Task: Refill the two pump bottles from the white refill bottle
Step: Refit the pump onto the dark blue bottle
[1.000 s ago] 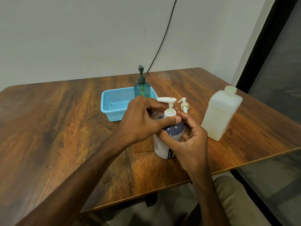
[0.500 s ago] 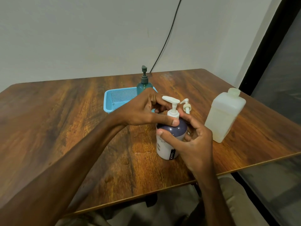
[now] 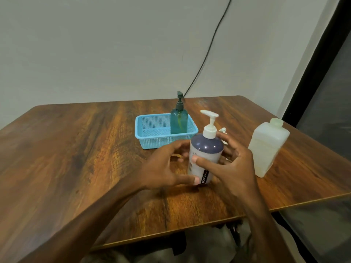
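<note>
Purple-and-white pump bottle (image 3: 206,156) stands upright on the counter (image 3: 76,149), near the front edge, a bit right of centre. Long axis is close to vertical, with the top leaning slightly right. White pump head is on top and its nozzle points left. The dark "JOYO" label strip low on the body faces the camera.

Right hand (image 3: 234,168) holds the bottle at mid-body. Its thumb (image 3: 201,161) lies across the front and the fingers curl round the far side, so the grip is clamped on the bottle.

Left hand (image 3: 167,168) is just beside the bottle's left side with fingers spread and relaxed, grip apart. The thumb tip is down by the base. The hand is motion-blurred, so I cannot tell whether it touches.

Teal pump bottle (image 3: 179,120) stands upright in the right end of the blue basket (image 3: 152,142), behind the held bottle, with its dark pump on.

White refill bottle (image 3: 267,147) stands upright near the right edge of the counter, well apart from the basket, its neck open at the top.

A loose pump (image 3: 224,129) shows just behind the right hand's fingers, mostly hidden.

A black cable (image 3: 209,44) runs down the wall to the back of the counter.
</note>
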The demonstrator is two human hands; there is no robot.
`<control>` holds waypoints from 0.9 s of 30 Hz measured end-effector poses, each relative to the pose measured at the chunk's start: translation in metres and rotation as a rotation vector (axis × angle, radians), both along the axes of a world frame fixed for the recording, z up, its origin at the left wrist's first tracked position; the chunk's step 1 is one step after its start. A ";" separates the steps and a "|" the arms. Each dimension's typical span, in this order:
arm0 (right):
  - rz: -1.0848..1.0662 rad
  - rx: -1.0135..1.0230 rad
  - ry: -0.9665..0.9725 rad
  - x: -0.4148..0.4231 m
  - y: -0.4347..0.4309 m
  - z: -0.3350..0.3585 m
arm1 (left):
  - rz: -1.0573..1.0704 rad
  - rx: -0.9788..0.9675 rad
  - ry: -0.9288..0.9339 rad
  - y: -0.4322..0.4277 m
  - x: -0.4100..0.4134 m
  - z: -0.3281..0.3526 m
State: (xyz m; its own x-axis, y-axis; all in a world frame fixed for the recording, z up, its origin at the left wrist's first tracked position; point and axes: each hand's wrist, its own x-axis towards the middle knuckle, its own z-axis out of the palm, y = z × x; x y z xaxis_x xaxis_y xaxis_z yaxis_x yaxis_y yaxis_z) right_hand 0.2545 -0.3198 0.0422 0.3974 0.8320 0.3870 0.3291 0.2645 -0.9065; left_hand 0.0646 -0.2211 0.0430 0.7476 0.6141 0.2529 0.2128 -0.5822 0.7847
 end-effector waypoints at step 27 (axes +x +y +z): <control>-0.072 -0.147 0.109 0.007 0.050 0.002 | 0.759 -0.003 -0.051 0.146 -0.010 0.024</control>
